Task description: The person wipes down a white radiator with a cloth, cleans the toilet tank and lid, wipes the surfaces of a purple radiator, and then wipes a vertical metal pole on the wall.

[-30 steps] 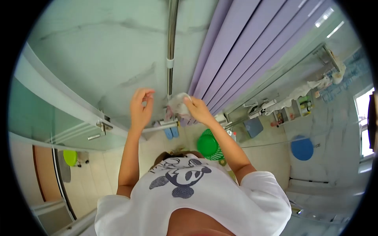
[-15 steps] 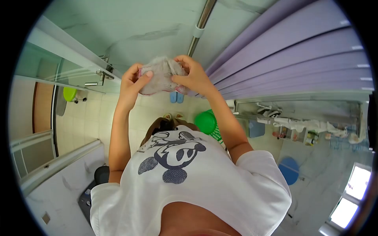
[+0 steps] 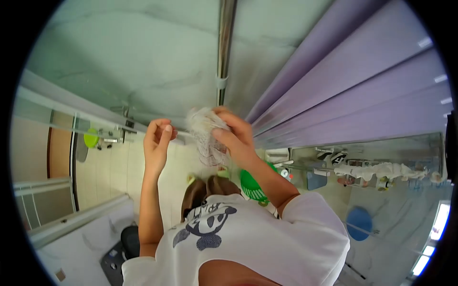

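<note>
A crumpled, thin off-white cloth with a mesh-like or lacy lower part hangs from my right hand. The thumb and fingers of that hand are closed on its right edge, and the cloth's upper part is blurred. My left hand is apart from the cloth, to its left. Its fingers are curled in toward the thumb, with nothing visible in them. Just behind the cloth a metal pole runs upward.
A purple curtain in folds spans the right side. Below my right forearm stands a green basket. White cloths hang over a rail farther right. A glass door, a lime-green stool seat and a blue round object are around.
Both hands held the cloth spread out earlier. My left hand has let go and moved away; the cloth now dangles from the right hand. The view has shifted, and the pole looks more upright.
</note>
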Demonstrator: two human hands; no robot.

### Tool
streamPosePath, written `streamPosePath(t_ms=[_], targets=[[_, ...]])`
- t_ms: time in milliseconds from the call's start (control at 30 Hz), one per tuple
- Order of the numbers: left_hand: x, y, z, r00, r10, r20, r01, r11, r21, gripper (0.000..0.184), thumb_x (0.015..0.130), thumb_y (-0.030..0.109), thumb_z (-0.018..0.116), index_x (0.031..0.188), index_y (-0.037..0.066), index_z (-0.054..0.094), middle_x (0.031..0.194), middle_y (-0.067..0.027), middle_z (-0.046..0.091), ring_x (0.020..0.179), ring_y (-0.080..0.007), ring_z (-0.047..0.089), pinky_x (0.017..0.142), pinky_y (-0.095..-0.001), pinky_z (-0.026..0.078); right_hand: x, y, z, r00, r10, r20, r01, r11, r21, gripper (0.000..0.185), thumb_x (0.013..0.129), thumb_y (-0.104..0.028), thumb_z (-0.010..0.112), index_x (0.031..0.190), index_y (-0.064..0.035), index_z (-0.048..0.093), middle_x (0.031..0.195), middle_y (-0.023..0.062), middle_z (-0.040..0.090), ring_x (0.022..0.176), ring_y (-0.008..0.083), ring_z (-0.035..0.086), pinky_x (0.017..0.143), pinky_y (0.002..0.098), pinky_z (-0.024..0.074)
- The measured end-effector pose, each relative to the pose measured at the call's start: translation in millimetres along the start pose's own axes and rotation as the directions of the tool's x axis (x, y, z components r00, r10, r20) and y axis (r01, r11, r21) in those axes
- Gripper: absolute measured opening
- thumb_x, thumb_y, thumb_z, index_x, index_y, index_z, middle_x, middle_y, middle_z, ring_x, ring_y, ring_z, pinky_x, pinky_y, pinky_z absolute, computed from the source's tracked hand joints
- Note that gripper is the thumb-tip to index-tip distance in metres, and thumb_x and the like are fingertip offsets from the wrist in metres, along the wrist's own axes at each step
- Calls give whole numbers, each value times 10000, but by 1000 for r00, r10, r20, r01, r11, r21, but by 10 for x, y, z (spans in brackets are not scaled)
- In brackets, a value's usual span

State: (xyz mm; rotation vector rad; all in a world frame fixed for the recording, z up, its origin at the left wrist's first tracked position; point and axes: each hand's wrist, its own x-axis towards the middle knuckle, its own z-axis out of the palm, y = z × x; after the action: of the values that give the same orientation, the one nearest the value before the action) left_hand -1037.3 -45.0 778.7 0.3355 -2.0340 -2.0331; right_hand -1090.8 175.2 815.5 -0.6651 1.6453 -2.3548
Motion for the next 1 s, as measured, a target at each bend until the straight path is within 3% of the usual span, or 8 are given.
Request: streamPosePath(t_ms=[133, 267, 500, 600, 667, 833, 900, 1000], targets=[[240, 206, 257, 966, 164, 198, -167, 986, -4, 231, 1016, 115, 616, 1217, 1, 611, 1039, -71, 678, 944, -141, 654, 877, -281, 529, 352, -847, 69, 688, -723, 68, 650, 571, -501, 197, 870, -56, 662, 1053, 12, 684, 1386, 174, 480, 1226, 296, 513, 998, 416, 423], [491, 363, 737, 891, 366, 267, -394, 917, 59, 409, 958, -26, 556, 1363, 23, 527, 1321, -126, 590, 1148, -229, 621, 957, -342, 517, 1189, -1162, 416, 343, -936, 74, 490, 111, -865, 238, 811, -50, 718, 1048, -59, 704, 1406, 206, 436, 1255, 383, 456, 1019, 449, 395], [683, 397, 894, 815, 444, 373, -490, 871, 33, 418, 930, -90, 495, 1336, -3, 545, 1332, -139, 571, 1168, -232, 602, 987, -307, 495, 1446, -153, 260, 428, -903, 42, 235, 66, -970, 362, 731, 31, 700, 1076, -76, 692, 1444, 228, 377, 1233, 417, 408, 1011, 481, 400], [673, 287, 837, 885, 281, 371, -188, 945, -267, 342, 942, -95, 469, 1258, -19, 576, 1202, -129, 628, 1082, -208, 634, 975, -282, 494, 1161, 180, 131, 531, -847, 26, 237, 119, -964, 352, 752, 36, 684, 1091, -61, 682, 1414, 238, 393, 1190, 429, 446, 1000, 486, 413], [759, 97, 741, 916, 254, 311, -223, 966, -132, 332, 950, -81, 476, 1262, -19, 573, 1149, -123, 648, 1049, -208, 646, 971, -292, 500, 966, 366, 60, 565, -825, 36, 211, 102, -972, 349, 762, 37, 675, 1102, -41, 669, 1343, 246, 441, 1142, 426, 485, 982, 487, 433], [830, 395, 585, 856, 480, 193, -491, 871, 7, 321, 959, -16, 544, 1279, -8, 564, 1186, -117, 638, 1036, -192, 634, 914, -310, 515, 638, -162, 326, 627, -756, -189, 334, 480, -811, 247, 840, 30, 667, 1084, 0, 646, 1256, 212, 521, 1077, 385, 537, 916, 433, 470], [811, 661, 631, 791, 591, 158, -605, 794, 64, 319, 967, 23, 574, 1286, 5, 563, 1190, -101, 636, 983, -162, 614, 826, -307, 517, 858, -908, 525, 308, -951, 16, 375, 106, -921, 211, 861, 14, 676, 1068, 2, 636, 1252, 203, 534, 1057, 371, 549, 881, 410, 475], [857, 1198, 791, 750, 622, 226, -653, 750, 104, 411, 923, 25, 612, 1325, -1, 528, 1241, -158, 592, 1052, -252, 641, 901, -357, 539, 1330, -2193, 920, 26, -984, 174, 390, -151, -908, 250, 823, -34, 689, 1063, -18, 620, 1285, 252, 517, 1110, 432, 509, 960, 487, 425]])
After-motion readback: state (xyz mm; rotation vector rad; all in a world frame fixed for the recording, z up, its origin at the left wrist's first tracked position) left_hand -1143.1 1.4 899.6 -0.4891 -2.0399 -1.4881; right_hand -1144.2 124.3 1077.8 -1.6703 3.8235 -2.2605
